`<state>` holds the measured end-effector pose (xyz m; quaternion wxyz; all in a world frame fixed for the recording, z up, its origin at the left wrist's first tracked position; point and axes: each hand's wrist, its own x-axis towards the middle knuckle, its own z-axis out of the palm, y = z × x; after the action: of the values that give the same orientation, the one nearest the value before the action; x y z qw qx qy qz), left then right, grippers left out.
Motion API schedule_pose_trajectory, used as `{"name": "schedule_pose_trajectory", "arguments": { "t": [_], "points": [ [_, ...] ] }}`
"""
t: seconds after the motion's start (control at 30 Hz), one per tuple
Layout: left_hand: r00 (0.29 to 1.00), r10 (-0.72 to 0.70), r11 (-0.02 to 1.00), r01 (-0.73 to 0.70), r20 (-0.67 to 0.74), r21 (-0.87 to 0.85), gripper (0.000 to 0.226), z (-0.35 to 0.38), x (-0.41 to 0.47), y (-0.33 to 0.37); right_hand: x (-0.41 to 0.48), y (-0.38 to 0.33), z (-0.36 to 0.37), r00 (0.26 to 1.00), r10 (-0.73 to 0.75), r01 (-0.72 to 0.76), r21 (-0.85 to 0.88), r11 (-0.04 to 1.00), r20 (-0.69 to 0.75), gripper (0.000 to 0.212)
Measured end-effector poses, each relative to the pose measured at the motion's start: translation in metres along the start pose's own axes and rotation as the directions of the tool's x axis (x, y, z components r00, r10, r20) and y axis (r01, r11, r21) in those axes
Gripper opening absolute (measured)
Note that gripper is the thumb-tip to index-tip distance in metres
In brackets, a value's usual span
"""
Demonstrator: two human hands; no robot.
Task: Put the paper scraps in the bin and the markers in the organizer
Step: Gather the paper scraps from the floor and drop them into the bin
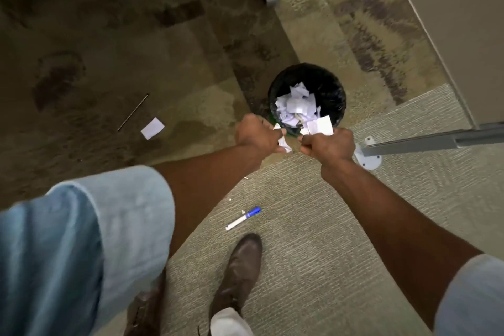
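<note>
A round black bin stands on the carpet and holds several crumpled white paper scraps. My left hand is closed on a crumpled scrap just at the bin's near rim. Beside it, my right hand grips a flat white scrap over the same rim. Another white scrap lies on the floor to the left. A white marker with a blue cap lies on the carpet near my feet. No organizer is in view.
A thin dark stick lies on the floor near the loose scrap. A grey metal table leg with a round foot plate stands right of the bin. My brown shoes are on the carpet below. A wall panel runs along the right.
</note>
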<state>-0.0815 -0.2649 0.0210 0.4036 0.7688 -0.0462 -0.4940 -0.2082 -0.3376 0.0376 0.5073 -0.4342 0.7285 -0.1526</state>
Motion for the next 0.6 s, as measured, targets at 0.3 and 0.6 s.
{"name": "schedule_pose_trajectory", "arguments": {
  "t": [0.3,0.6],
  "points": [
    [0.998,-0.048,0.996,0.05,0.026,-0.078,0.025,0.054,0.068,0.03,0.087,-0.02,0.008,0.993,0.11,-0.114,0.087,0.99,0.047,0.022],
    [0.983,-0.095,0.991,0.079,0.156,0.107,0.018,0.03,0.048,0.018,0.093,-0.005,0.003,0.957,-0.274,0.288,-0.419,0.861,0.093,0.039]
  ]
}}
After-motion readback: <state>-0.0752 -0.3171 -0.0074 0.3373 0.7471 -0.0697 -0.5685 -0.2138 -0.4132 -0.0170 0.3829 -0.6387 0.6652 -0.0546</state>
